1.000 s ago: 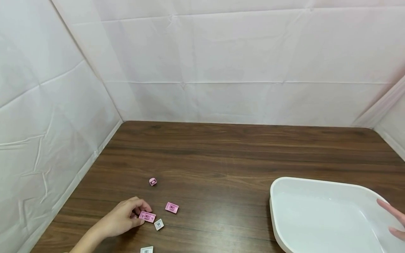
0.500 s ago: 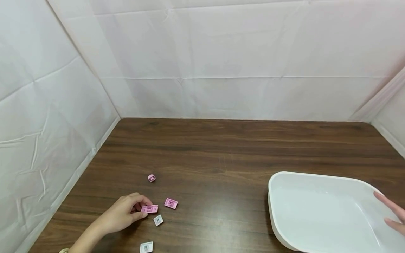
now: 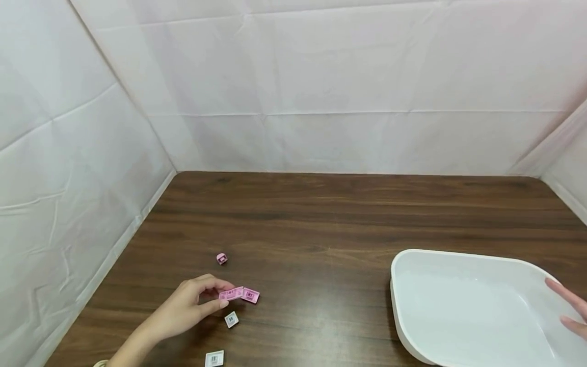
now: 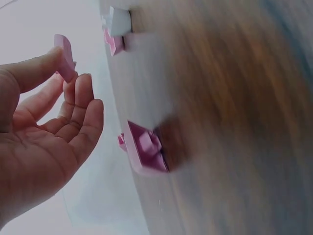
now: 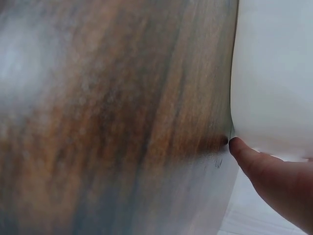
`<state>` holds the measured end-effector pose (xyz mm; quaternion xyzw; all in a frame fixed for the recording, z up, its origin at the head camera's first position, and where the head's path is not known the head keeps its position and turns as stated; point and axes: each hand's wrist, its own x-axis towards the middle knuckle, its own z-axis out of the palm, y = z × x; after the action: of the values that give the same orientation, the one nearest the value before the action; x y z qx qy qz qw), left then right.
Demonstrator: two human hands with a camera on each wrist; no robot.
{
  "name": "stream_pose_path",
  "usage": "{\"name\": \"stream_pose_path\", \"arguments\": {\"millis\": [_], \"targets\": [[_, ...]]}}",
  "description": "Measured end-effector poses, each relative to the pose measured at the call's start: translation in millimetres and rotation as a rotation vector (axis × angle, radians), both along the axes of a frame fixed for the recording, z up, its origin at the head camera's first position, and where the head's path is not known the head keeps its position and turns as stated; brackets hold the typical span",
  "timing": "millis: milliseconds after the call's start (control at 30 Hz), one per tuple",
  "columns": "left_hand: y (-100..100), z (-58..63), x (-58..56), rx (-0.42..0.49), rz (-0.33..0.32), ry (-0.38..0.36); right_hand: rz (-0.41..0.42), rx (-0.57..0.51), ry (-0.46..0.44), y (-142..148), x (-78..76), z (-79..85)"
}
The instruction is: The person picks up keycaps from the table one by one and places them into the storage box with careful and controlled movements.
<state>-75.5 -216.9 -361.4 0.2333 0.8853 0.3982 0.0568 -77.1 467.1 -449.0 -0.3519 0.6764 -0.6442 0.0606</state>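
My left hand (image 3: 192,303) pinches a small pink rectangular plastic piece (image 3: 231,293) between thumb and fingertips, raised off the table. In the head view its right end overlaps a second pink rectangular piece (image 3: 250,295). The left wrist view shows the held pink piece (image 4: 63,55) edge-on, the other fingers loosely bent. A small white square piece (image 3: 231,319) lies just below the fingertips, and a small rounded pink piece (image 3: 222,259) lies farther back. At the right edge, my right hand (image 3: 570,308) has straight fingers at the white tray's rim (image 3: 463,253); most of it is out of view.
Another white piece (image 3: 214,359) lies at the front edge of the view. The brown wood-grain table (image 3: 321,219) stretches between the pieces and the tray. White cloth walls (image 3: 321,76) close off the back and both sides.
My left hand has carried the pink rectangular piece rightward and slightly away from me, towards the second pink piece, tilting its right end up. My right hand stays at the tray.
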Motion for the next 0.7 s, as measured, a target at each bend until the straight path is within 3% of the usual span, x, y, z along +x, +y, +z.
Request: {"name": "stream_pose_path", "arguments": {"millis": [100, 300, 500, 700], "targets": [[6, 1.4, -1.8, 0.032, 0.009, -0.013, 0.007, 0.019, 0.004, 8, -2.1, -5.0], [15, 1.5, -5.3, 0.077, -0.003, -0.01, 0.116, -0.074, -0.111, 16, -4.0, -11.7], [22, 0.8, -6.9, 0.096, -0.02, 0.037, 0.083, -0.034, 0.023, 6, -3.7, -7.6], [28, 1.6, -9.4, 0.136, -0.06, 0.055, 0.066, -0.034, 0.036, 0, -2.1, -3.5]]}}
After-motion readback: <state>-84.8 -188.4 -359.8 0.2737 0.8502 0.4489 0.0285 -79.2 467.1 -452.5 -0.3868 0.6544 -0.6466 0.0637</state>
